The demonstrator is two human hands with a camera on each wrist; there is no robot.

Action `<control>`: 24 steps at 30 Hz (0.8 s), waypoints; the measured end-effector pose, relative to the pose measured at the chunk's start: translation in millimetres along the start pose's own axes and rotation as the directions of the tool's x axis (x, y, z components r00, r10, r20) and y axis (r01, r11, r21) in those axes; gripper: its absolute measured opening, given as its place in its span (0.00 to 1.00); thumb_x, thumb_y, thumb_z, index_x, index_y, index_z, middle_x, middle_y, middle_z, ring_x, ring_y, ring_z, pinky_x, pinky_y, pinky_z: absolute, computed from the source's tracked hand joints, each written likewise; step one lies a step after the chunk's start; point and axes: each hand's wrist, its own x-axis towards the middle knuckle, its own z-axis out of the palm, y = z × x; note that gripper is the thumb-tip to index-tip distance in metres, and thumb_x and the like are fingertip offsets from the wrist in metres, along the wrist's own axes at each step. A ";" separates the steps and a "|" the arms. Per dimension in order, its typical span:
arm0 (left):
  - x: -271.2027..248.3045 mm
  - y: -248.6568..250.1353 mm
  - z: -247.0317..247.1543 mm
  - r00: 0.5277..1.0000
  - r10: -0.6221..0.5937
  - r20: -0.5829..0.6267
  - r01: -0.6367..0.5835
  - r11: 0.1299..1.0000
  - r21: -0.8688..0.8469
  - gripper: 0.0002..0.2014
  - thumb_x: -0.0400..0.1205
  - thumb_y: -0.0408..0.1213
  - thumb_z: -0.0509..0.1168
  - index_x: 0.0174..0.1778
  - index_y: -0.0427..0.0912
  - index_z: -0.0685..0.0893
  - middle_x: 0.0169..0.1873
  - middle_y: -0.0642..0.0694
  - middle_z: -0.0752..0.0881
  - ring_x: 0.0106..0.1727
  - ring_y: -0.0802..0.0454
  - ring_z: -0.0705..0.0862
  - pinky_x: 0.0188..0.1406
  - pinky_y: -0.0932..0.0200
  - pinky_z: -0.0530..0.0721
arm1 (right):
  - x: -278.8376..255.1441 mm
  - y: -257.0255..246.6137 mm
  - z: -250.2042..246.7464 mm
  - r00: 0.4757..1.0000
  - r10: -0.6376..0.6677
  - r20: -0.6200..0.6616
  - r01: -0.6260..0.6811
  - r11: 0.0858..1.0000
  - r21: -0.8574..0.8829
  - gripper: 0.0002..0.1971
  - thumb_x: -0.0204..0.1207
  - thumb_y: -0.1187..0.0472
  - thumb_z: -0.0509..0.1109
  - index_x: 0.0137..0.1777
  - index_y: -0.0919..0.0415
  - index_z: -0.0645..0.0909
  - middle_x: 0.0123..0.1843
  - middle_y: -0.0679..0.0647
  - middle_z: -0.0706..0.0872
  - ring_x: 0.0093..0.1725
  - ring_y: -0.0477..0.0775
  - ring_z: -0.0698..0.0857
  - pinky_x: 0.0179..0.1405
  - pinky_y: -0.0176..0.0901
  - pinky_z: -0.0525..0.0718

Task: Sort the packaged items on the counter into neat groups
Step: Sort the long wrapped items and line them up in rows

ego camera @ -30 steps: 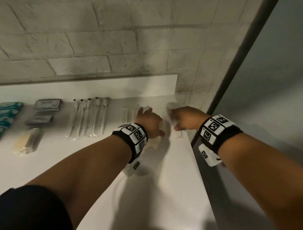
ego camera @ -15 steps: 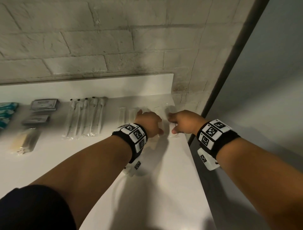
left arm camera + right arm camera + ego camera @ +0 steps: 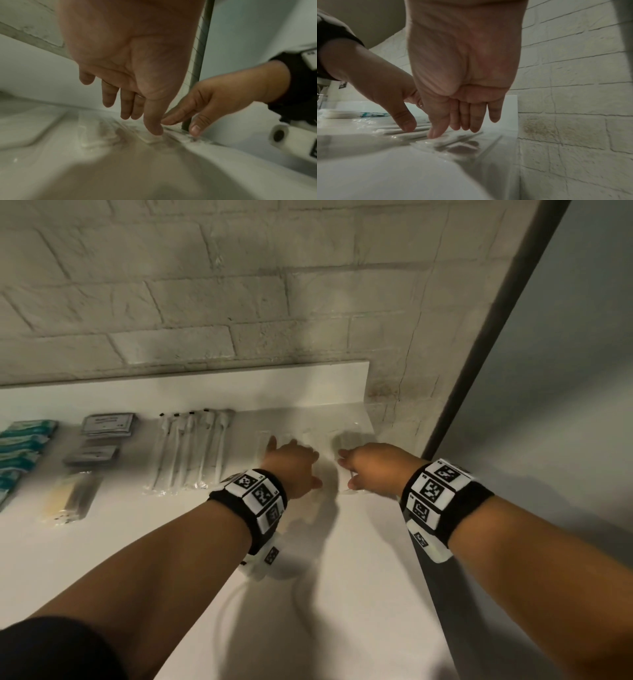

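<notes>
Head view: grey packets (image 3: 107,424) print blurred, unreadable

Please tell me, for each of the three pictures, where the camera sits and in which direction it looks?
Head: worn on the head, looks forward and down at the white counter and brick wall; both forearms, left hand, right hand.
Left wrist: under the left palm, looks along straight fingers toward the counter's right end.
Right wrist: under the right palm, looks leftward along the counter.
Shared: both wrist views show both hands touching the clear packets.
</notes>
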 end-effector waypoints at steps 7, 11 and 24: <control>-2.3 5.8 0.2 0.999 0.025 0.032 -0.025 1.000 0.015 0.32 0.80 0.57 0.62 0.79 0.50 0.68 0.79 0.52 0.69 0.83 0.48 0.59 0.81 0.35 0.44 | -1.0 -8.7 0.3 1.000 0.020 0.022 -0.019 0.999 -0.030 0.25 0.78 0.53 0.68 0.74 0.58 0.74 0.68 0.58 0.82 0.65 0.61 0.81 0.62 0.49 0.80; -3.6 6.2 -0.2 0.999 0.023 0.031 -0.023 1.000 0.017 0.32 0.81 0.57 0.62 0.80 0.50 0.66 0.80 0.52 0.67 0.83 0.48 0.58 0.81 0.35 0.43 | -1.9 -9.1 0.0 1.000 0.021 0.020 -0.021 0.999 -0.037 0.25 0.79 0.54 0.67 0.75 0.58 0.72 0.68 0.59 0.82 0.65 0.61 0.81 0.61 0.47 0.79; -30.6 -27.5 11.3 0.998 -0.055 0.008 0.055 0.998 0.003 0.26 0.84 0.48 0.58 0.78 0.47 0.67 0.79 0.50 0.68 0.82 0.46 0.60 0.81 0.35 0.46 | -2.5 -51.6 -2.5 0.992 -0.121 0.024 0.123 0.989 -0.086 0.24 0.84 0.60 0.57 0.80 0.59 0.66 0.84 0.53 0.60 0.80 0.56 0.66 0.82 0.55 0.58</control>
